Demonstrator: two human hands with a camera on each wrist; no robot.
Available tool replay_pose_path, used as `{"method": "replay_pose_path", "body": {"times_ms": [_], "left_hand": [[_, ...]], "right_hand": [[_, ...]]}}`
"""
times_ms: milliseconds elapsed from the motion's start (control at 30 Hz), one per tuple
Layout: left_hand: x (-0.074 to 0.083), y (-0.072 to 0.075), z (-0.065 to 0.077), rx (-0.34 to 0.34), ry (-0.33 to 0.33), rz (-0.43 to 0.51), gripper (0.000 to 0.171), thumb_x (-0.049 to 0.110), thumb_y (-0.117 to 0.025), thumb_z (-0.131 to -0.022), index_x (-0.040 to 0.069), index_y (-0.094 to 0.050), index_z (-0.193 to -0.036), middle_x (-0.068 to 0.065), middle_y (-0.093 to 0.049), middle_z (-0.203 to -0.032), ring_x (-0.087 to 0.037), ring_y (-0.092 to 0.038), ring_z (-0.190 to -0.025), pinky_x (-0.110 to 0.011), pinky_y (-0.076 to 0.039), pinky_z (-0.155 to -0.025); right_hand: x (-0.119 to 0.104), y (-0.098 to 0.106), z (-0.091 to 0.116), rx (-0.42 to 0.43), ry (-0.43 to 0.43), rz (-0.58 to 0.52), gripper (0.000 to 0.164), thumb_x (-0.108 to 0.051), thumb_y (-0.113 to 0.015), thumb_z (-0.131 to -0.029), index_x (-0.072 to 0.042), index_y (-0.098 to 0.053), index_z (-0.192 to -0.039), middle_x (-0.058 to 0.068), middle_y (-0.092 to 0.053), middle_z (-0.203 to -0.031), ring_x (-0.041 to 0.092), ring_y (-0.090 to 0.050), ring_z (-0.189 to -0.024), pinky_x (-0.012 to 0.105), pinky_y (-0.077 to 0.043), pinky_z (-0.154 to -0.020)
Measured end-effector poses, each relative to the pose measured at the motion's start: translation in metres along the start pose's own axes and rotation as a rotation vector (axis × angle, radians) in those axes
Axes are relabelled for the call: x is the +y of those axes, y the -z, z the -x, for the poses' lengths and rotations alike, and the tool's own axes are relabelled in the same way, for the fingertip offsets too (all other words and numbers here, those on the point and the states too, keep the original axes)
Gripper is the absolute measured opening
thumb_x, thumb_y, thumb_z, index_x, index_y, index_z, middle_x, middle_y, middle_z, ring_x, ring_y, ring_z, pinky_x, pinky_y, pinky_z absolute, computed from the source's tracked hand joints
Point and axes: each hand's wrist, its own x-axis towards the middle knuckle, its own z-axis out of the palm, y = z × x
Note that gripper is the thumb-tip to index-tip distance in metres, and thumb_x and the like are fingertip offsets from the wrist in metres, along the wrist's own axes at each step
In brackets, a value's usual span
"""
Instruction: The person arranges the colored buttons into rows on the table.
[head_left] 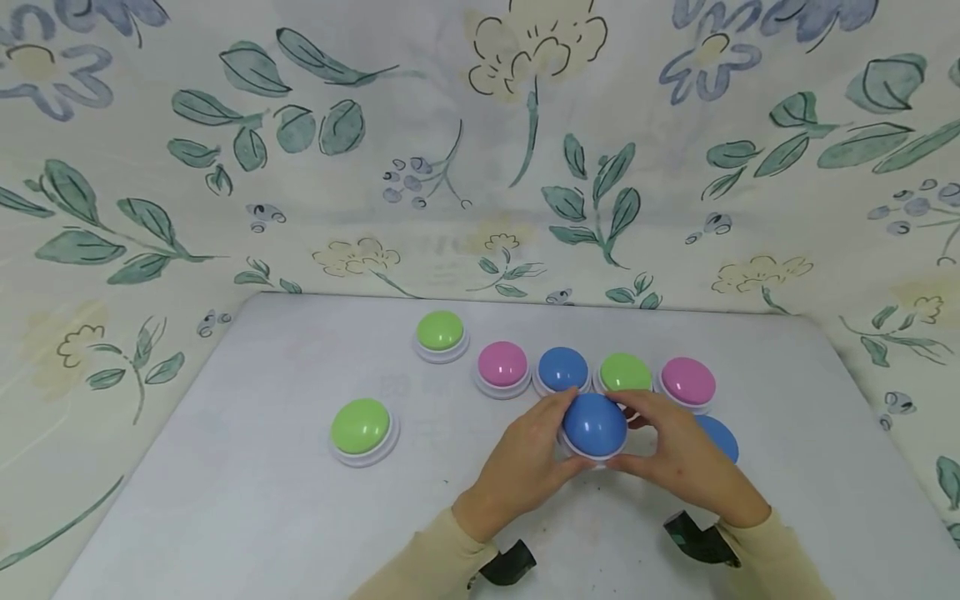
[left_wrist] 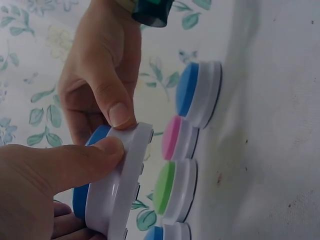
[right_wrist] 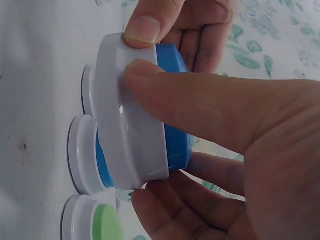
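A: Which object is held?

B: One blue dome button (head_left: 595,425) is gripped by both hands above the tabletop (head_left: 225,508), right of centre, its white base tilted. The fingers of the left hand (head_left: 513,462) and right hand (head_left: 686,458) are curled round opposite sides, parted to the button's width; both thumbs are pressed on the base, just beside each other.

A: How many dome buttons are counted?

B: Eight: three green, two pink and three blue, each set on a white base. Beyond the held one, a curved row of six is formed. From the left are seen a green button (head_left: 440,332), a pink button (head_left: 502,364), a second blue button (head_left: 562,367), a second green button (head_left: 625,371), a second pink button (head_left: 687,380) and a third blue button (head_left: 718,437), partly hidden by the right hand. A third green button (head_left: 360,425) is set apart at left.

A: And the surroundings?

B: Two pale sleeves (head_left: 431,562), two dark curved pieces (head_left: 701,540) at the wrists, and a flower-printed sheet (head_left: 420,108) behind are shown.
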Motion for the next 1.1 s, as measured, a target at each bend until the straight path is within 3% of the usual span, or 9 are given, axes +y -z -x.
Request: {"method": "replay_pose_path", "body": {"times_ms": [733, 1100], "left_hand": [[0.006, -0.025, -0.012, -0.031, -0.019, -0.065, 0.081, 0.025, -0.084, -0.083, -0.006, -0.044, -0.146, -0.017, -0.054, -0.144, -0.024, -0.055, -0.13, -0.03, -0.044, -0.109], [0.01, -0.033, -0.018, -0.036, -0.016, -0.079, 0.081, 0.028, -0.084, -0.084, -0.005, -0.043, -0.146, -0.016, -0.055, -0.143, -0.023, -0.056, -0.129, -0.027, -0.043, -0.109]], "right_hand": [[0.023, 0.012, 0.014, -0.008, -0.038, 0.009, 0.075, -0.021, -0.092, -0.073, -0.006, -0.057, -0.137, 0.012, -0.063, -0.131, 0.026, -0.066, -0.104, 0.049, -0.058, -0.087], [0.026, 0.018, 0.013, -0.042, -0.055, 0.038, 0.076, -0.019, -0.093, -0.071, -0.001, -0.056, -0.136, 0.017, -0.063, -0.129, 0.031, -0.066, -0.104, 0.052, -0.058, -0.087]]}}
